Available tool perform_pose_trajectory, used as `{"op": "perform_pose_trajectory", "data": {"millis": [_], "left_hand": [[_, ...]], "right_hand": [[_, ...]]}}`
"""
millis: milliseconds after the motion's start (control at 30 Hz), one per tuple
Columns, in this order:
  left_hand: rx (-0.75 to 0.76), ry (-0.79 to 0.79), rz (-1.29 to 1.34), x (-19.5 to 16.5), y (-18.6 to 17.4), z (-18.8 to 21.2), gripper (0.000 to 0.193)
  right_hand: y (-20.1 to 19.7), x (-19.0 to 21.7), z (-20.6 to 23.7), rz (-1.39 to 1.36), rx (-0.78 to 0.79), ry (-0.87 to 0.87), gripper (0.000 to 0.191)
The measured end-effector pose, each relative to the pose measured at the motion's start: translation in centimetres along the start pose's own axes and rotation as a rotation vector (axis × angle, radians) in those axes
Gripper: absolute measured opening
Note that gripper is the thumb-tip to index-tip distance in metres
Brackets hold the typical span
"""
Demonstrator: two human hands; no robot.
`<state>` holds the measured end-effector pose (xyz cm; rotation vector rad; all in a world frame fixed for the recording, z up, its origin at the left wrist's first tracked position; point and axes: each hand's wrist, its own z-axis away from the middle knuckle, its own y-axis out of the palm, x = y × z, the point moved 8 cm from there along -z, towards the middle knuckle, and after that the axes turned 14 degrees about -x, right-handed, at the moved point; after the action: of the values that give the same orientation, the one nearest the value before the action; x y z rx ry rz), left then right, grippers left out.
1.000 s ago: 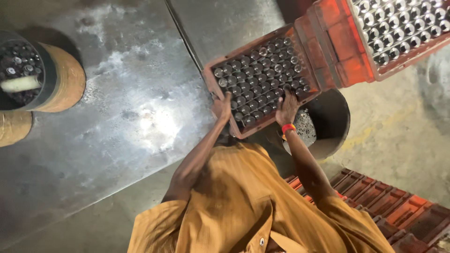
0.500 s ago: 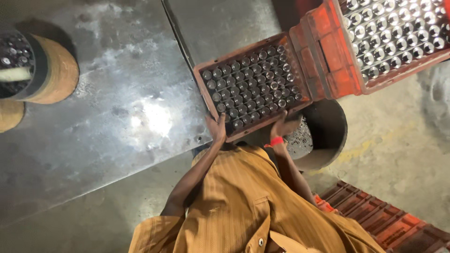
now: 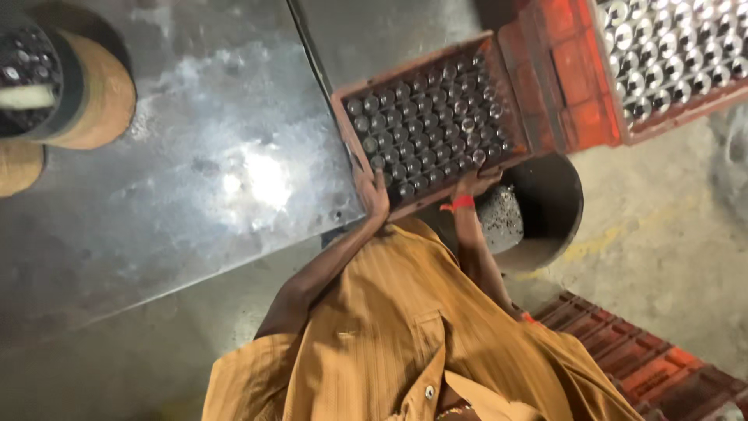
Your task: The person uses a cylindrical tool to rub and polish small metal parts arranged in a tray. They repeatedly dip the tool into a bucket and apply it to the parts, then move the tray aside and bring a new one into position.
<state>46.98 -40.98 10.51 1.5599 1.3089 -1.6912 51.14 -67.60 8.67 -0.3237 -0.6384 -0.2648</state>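
Shift: crate (image 3: 432,125) sits a bit higher & further left in frame than 1 s ago; both hands have slid along w/ it, same grip on its near edge. Crate's far end now butts closer to the red crates (image 3: 576,86) at upper right.
Meaning: judging by that, crate is being pushed/adjusted across the table, not lifted; near edge overhangs the table's edge over the drum.
Crate: dark reddish tray, upper centre, packed w/ rows of small round shiny metal pieces, standing on end.
Left hand (image 3: 374,195): at the crate's near left corner, fingers pressed against/curled on the rim, thumb side up. Grasping the rim, as far as I can tell.
Right hand (image 3: 475,183): at near right part of the rim, fingers hooked over the edge; red band (image 3: 461,204) on wrist. Holding the crate too.
Arms: both stretched fwd from the brown-orange striped shirt (image 3: 405,335), elbows slightly bent, roughly parallel, left one more extended.
Table (image 3: 195,179): grey metal sheet, scuffed, glare spot centre-left.
Drum (image 3: 545,210): dark round bin under the crate's right corner, grey grainy heap inside.
Upper right: second red crate (image 3: 670,54) full of bright metal pieces.
Upper left: round tan container (image 3: 70,86) w/ dark pieces inside.
Lower right: empty red crates (image 3: 647,362) on the floor.
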Motion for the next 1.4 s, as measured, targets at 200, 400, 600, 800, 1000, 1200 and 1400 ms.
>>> {"op": "perform_pose_trajectory", "data": {"millis": [200,400,600,800,1000,1200,1400], "left_hand": [[0.002,-0.449,-0.077,3.8,0.1,-0.1,0.078],[-0.139,-0.446,0.153,4.3,0.6,-1.3,0.069],[-0.097,-0.186,-0.282,3.4,1.8,-1.5,0.093],[-0.004,-0.333,-0.242,5.2,1.3,-1.7,0.079],[0.11,-0.27,-0.277,4.2,-0.3,-2.1,0.067],[-0.018,-0.159,-0.135,4.3,-11.0,-3.5,0.049],[-0.648,-0.291,-0.227,11.9,-30.7,1.6,0.039]], "right_hand": [[3.7,4.0,-1.6,-0.128,-0.109,-0.096,0.063],[-0.3,-0.3,0.1,0.002,-0.056,-0.011,0.066],[1.8,1.2,-2.4,0.033,-0.034,-0.005,0.069],[1.3,-1.2,-1.5,0.252,0.014,0.043,0.072],[0.4,7.8,2.5,0.349,-0.748,-1.004,0.076],[12.6,8.2,12.2,0.151,0.086,-1.683,0.07],[23.5,2.7,24.7,-0.017,0.678,-2.282,0.076]]}}
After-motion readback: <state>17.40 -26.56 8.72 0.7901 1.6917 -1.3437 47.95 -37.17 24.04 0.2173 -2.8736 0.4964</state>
